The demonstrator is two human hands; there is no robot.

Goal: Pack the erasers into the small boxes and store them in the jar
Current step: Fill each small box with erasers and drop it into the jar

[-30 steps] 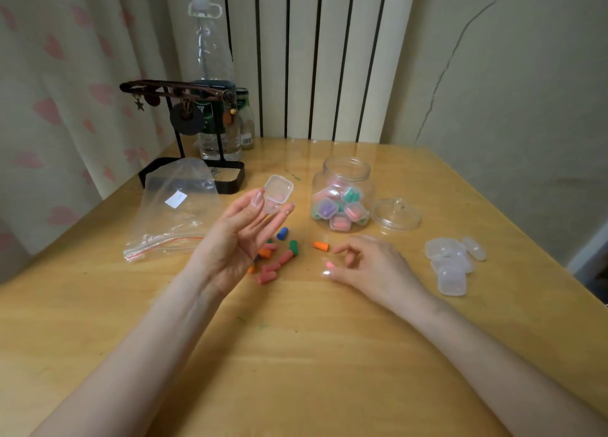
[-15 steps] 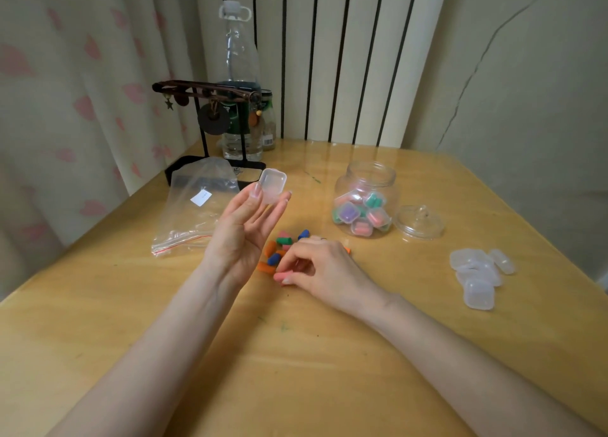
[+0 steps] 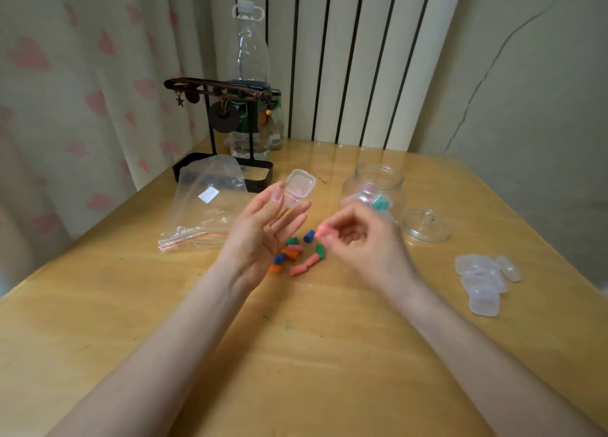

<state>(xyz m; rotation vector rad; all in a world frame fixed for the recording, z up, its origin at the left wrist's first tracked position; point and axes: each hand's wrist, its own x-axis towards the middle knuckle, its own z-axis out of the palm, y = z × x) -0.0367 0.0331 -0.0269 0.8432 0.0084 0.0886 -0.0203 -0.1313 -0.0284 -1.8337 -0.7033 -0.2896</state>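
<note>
My left hand (image 3: pixel 263 235) is raised palm up over the table and pinches a small clear box (image 3: pixel 297 186) with its lid open at the fingertips. My right hand (image 3: pixel 365 242) hovers just right of it and pinches a pink eraser (image 3: pixel 324 232) between thumb and fingers. Below them several loose erasers (image 3: pixel 301 255) in pink, orange, green and blue lie on the wooden table (image 3: pixel 296 354). The open glass jar (image 3: pixel 375 189) stands behind my right hand, holding filled boxes; my hand hides its lower part.
The jar's glass lid (image 3: pixel 426 227) lies right of the jar. A heap of empty clear boxes (image 3: pixel 483 280) sits near the right edge. A clear zip bag (image 3: pixel 207 206) lies at the left. A black stand (image 3: pixel 223 133) and plastic bottle (image 3: pixel 248 74) are at the back.
My right hand has lifted off the eraser pile with a pink eraser and moved up toward the box. My left hand keeps holding the open box in about the same place.
</note>
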